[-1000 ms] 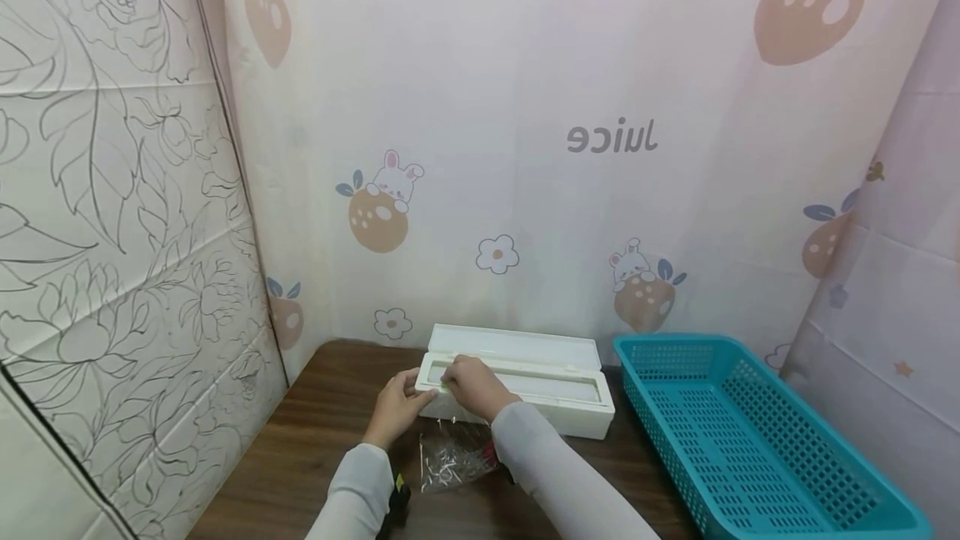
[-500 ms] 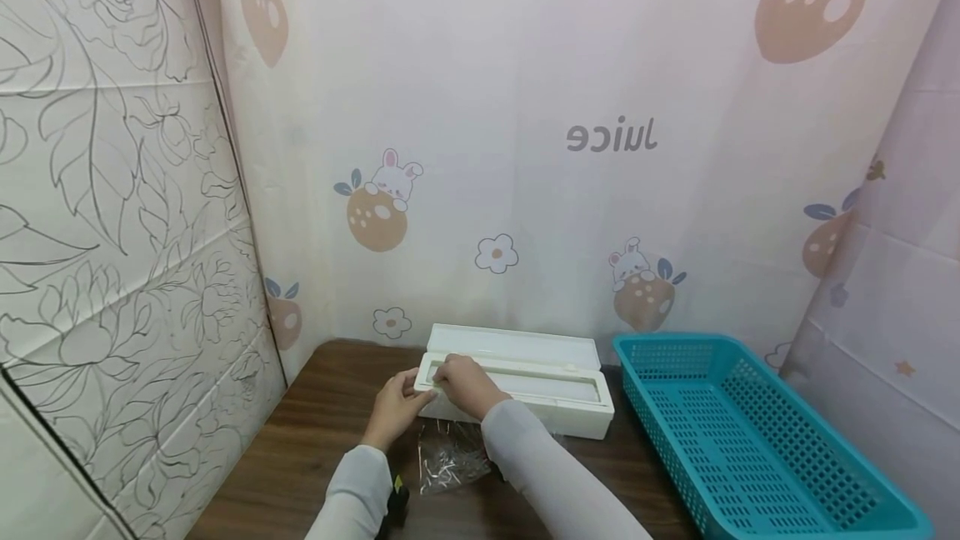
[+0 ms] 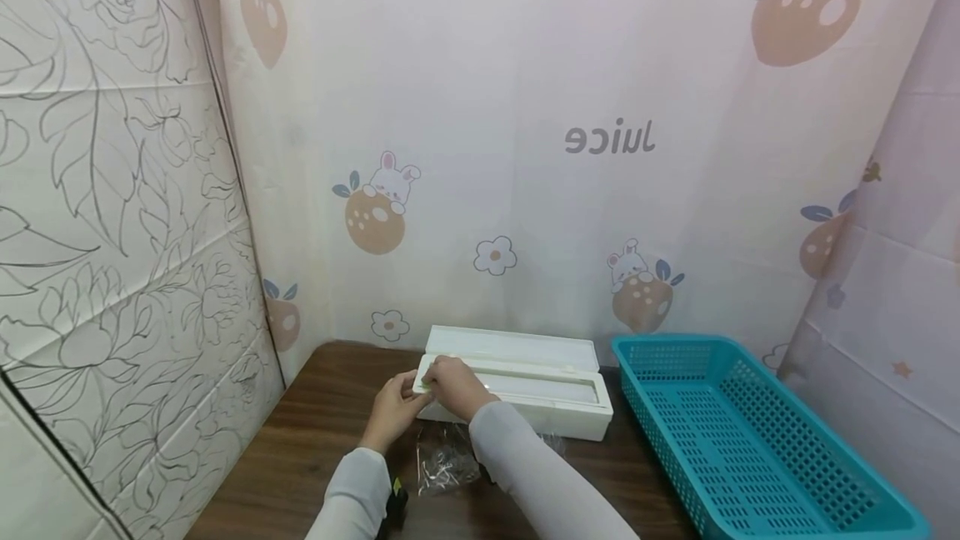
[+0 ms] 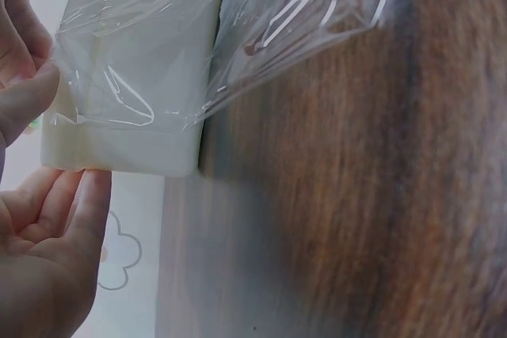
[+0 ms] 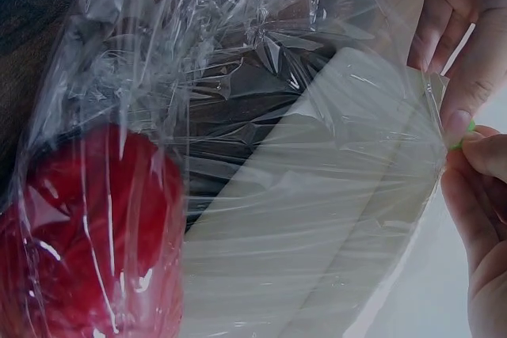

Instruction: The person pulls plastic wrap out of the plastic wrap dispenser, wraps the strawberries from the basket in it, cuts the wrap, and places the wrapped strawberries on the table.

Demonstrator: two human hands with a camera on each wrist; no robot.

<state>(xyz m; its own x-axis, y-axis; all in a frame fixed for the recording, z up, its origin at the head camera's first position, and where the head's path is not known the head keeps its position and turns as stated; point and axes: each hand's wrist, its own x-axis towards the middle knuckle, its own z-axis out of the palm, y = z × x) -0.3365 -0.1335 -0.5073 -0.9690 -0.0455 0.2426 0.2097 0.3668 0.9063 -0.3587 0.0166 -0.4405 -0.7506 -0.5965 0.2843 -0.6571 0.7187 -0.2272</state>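
Observation:
A long white cling film dispenser (image 3: 540, 415) lies on the table with its lid (image 3: 517, 348) raised behind it. My left hand (image 3: 395, 411) holds the dispenser's left end, fingertips on the end wall and thumb at the front corner. At that same end my right hand (image 3: 453, 387) pinches a small green slide cutter (image 5: 467, 134), mostly covered by the fingers. Clear cling film (image 3: 446, 465) hangs from the dispenser's front onto the table, crumpled. Under the film in the right wrist view shows a rounded red thing (image 5: 111, 227), its kind unclear; my right sleeve covers it in the head view.
A teal plastic basket (image 3: 750, 440) stands to the right of the dispenser on the dark wooden table (image 3: 300, 440). Behind the table hangs a patterned curtain (image 3: 480, 148). A small black item (image 3: 396, 502) sits beside my left sleeve.
My right hand has slid left along the dispenser's front to its left end, close to my left thumb. The left hand has stayed almost still.

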